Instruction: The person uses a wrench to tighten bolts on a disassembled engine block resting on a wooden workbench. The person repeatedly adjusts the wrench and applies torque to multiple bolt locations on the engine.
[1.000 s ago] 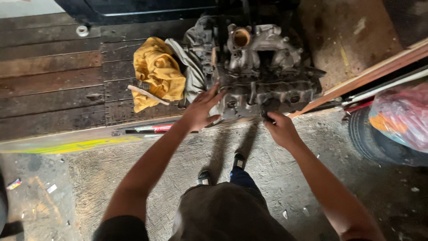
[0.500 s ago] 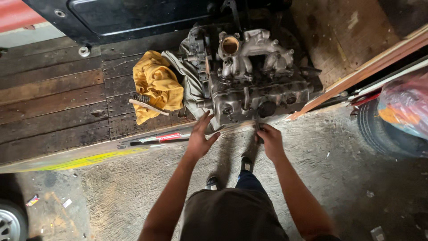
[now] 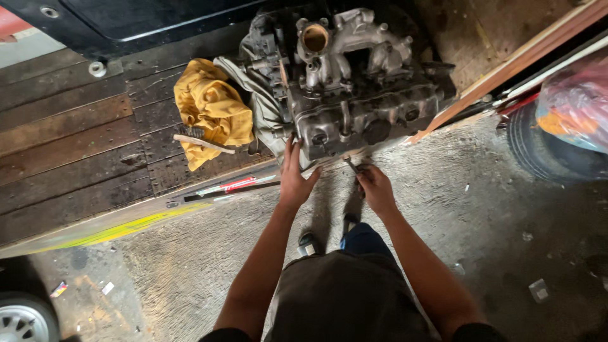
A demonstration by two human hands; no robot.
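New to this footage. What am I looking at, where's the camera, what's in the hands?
There is no robot here: a person works with bare hands, and the one camera sits on their head, looking down past their arms and dark trousers to the gritty concrete floor.

In front of them a grimy metal engine block rests on a dark wooden plank deck, at its edge. Beside the engine lie a yellow cloth and a small brush; a long red-and-black tool lies along the deck edge.

The left hand lies flat against the engine's near side, fingers spread. The right hand grips a small metal tool pointed at the engine's lower edge; its type is too small to tell. A tyre shows at right.
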